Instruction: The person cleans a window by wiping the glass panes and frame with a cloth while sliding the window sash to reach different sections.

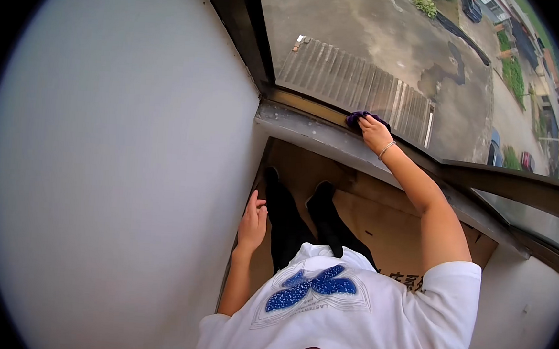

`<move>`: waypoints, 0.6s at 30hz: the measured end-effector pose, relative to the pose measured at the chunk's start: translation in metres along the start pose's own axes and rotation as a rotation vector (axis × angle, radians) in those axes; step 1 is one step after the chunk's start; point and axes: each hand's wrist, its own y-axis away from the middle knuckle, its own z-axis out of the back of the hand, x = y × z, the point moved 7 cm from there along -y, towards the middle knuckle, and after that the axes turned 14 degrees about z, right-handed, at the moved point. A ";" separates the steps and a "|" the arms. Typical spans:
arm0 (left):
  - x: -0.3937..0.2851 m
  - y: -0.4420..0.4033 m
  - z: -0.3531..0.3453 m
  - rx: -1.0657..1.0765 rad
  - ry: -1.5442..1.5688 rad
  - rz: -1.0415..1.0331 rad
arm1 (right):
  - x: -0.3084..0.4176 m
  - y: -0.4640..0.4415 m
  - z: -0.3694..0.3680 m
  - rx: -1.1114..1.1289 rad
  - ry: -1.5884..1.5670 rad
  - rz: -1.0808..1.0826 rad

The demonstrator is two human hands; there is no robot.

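Note:
My right hand (375, 134) presses a dark purple cloth (356, 118) against the lower part of the window frame (310, 105), with the fingers closed over it. The cloth is bunched up, and part of it is hidden under my fingers. Below the frame runs a grey, spotted window sill (308, 130). My left hand (253, 223) hangs low beside the white wall (131, 164), its fingers apart and a little bent, holding nothing.
Beyond the glass lie a corrugated roof (357, 79), a concrete yard (368, 25) and parked cars. A dark window bar (512, 187) crosses at the right. Brown boards with printed characters (402, 279) cover the floor under my feet.

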 end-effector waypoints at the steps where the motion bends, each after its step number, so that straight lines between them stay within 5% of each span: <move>1: -0.002 0.005 0.001 -0.012 -0.060 -0.022 | -0.001 0.029 -0.001 0.044 -0.047 -0.019; 2: -0.005 0.008 0.003 -0.025 -0.120 -0.048 | 0.000 0.059 -0.009 0.019 -0.046 -0.053; 4: -0.009 0.014 0.005 0.009 -0.124 -0.062 | -0.001 0.120 -0.046 0.328 -0.299 -0.285; 6: -0.015 0.009 0.011 0.026 -0.150 -0.064 | -0.007 0.198 -0.036 0.321 -0.725 -0.760; 10: -0.001 -0.021 0.000 0.226 -0.219 -0.096 | 0.060 0.327 -0.015 -0.784 -2.087 -1.418; 12: 0.006 -0.043 -0.013 0.336 -0.385 -0.184 | 0.130 0.380 0.005 -0.671 -2.003 -1.759; 14: -0.018 -0.046 -0.015 0.333 -0.505 -0.243 | 0.179 0.412 0.032 0.459 -1.095 -1.525; 16: -0.042 -0.051 -0.027 0.360 -0.539 -0.323 | 0.216 0.423 0.063 0.448 -1.176 -1.836; 18: -0.068 -0.041 -0.041 0.355 -0.517 -0.395 | 0.240 0.399 0.103 -0.793 -1.569 -2.382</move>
